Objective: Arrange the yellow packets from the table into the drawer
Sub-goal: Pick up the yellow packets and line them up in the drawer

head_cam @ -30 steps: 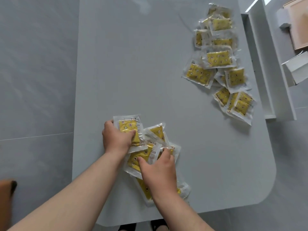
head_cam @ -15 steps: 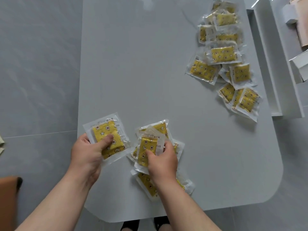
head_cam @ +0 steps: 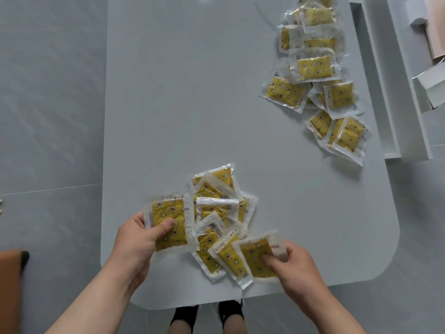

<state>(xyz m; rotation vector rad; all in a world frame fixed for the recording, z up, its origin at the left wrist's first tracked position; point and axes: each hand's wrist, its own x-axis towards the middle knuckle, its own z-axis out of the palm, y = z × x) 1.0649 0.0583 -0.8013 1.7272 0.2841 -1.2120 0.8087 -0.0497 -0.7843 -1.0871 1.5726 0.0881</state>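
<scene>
**Gathering yellow packets, one in each hand**

Pinching a yellow star-printed packet (head_cam: 169,226) between thumb and fingers, the person's left hand (head_cam: 137,239) holds it just clear of the near pile (head_cam: 216,208). The right hand (head_cam: 292,266) is closed on another packet (head_cam: 258,257) at that pile's near right edge, fingertips pressing its clear wrapper. Between the two hands, loose packets overlap on the pale table (head_cam: 180,104). Far beyond the right hand, a second heap (head_cam: 320,85) lies along the table's edge, just beside the white open drawer (head_cam: 395,97), which looks bare where it can be seen. The job appears barely begun. To do this step well, each packet is best squared into a flat stack as it is picked up, gripped on the yellow middle rather than the slippery clear border, so that the bundle carries across without fanning out.
</scene>
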